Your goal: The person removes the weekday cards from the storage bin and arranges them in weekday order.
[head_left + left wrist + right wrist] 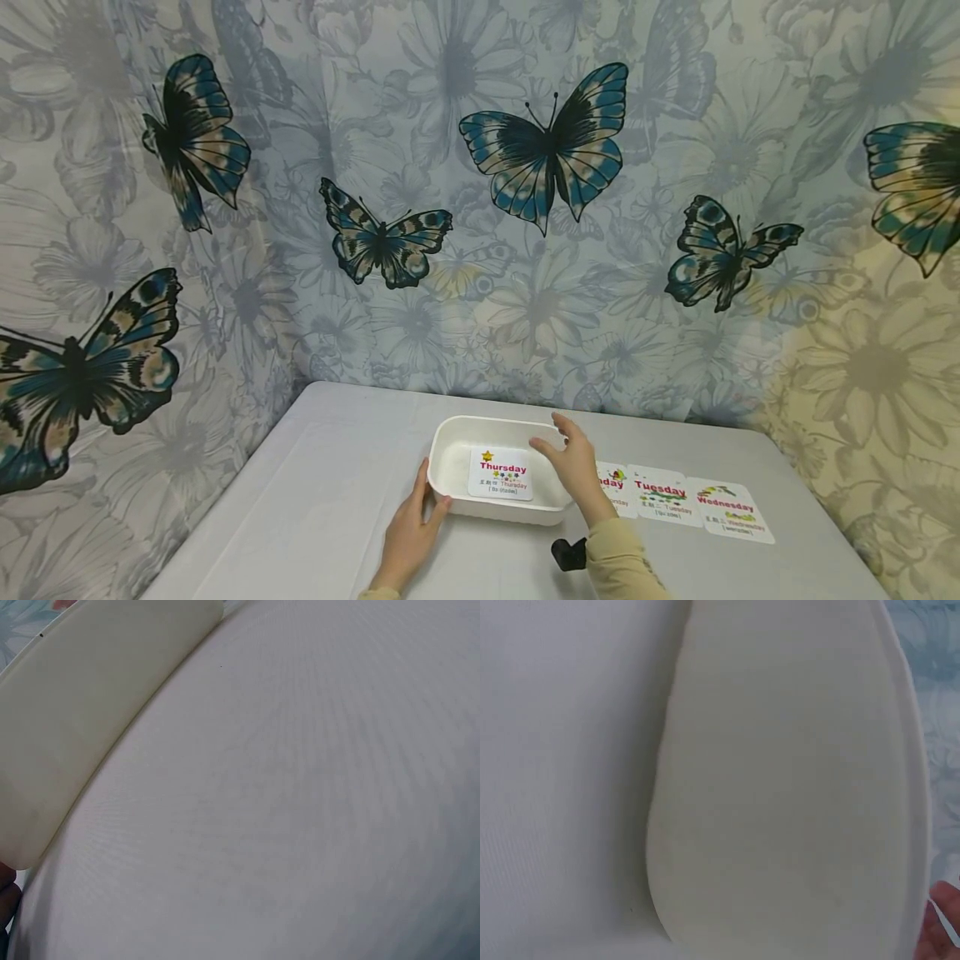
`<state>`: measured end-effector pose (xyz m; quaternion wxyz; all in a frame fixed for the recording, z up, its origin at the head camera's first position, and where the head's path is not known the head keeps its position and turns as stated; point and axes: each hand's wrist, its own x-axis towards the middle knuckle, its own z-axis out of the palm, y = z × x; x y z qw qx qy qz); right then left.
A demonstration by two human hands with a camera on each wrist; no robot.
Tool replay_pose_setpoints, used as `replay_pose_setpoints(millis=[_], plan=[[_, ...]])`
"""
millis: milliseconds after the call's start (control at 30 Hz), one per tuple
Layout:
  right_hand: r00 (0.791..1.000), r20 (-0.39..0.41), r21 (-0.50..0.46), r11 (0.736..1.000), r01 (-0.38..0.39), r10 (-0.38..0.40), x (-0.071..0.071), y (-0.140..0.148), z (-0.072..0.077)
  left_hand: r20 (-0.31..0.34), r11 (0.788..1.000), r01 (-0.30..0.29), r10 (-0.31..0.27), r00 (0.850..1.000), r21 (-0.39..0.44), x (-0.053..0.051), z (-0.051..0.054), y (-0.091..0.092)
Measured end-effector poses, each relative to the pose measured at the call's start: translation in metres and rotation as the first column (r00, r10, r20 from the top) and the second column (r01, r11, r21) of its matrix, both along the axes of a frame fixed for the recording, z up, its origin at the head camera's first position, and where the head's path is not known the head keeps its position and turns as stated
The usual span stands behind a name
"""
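A white rectangular plastic box [498,510] stands on the table, with a card printed "Thursday" [501,483] lying in it. At the box's left end is my left hand [411,527], its fingers along the outer side and its thumb by the front corner. My right hand [573,467] is at the opposite end, thumb over the inside and fingers spread apart near the back corner. The wrist views show the box's outer wall [780,780] close up. Only fingertips [7,892] appear in the left wrist view, low at the edge.
Right of the box, cards lie in a row: one partly hidden by my right arm [617,500], then "Tuesday" [664,498] and "Wednesday" [731,510]. A small black object [568,554] shows beside my right sleeve. Butterfly-patterned cloth [540,333] hangs behind the white table [300,500].
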<state>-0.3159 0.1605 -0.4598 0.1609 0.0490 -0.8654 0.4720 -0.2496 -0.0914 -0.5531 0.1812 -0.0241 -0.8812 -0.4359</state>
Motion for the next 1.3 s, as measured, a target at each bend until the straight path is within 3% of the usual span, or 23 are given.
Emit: replay_pose_setpoints(millis=[267,667,1067,1300], plan=[[0.995,0.092,0.026,0.999,-0.029,0.026,-0.004,-0.015,-0.012,-0.003,1.000,-0.011,0.011,1.000,-0.003,0.000,-0.001,0.000],[0.984,0.163,0.134,0.987,-0.090,0.068,-0.010,-0.021,-0.023,-0.022,1.000,-0.009,0.009,1.000,0.004,0.000,0.000,0.000],[0.947,0.301,0.077,0.987,-0.138,0.109,-0.014,-0.020,-0.028,-0.012,1.000,-0.004,0.005,1.000,0.001,0.000,0.000,0.000],[0.941,0.325,0.112,0.984,-0.137,0.094,-0.013,-0.020,-0.027,0.004,1.000,-0.001,0.001,1.000,0.005,-0.001,-0.001,-0.001]])
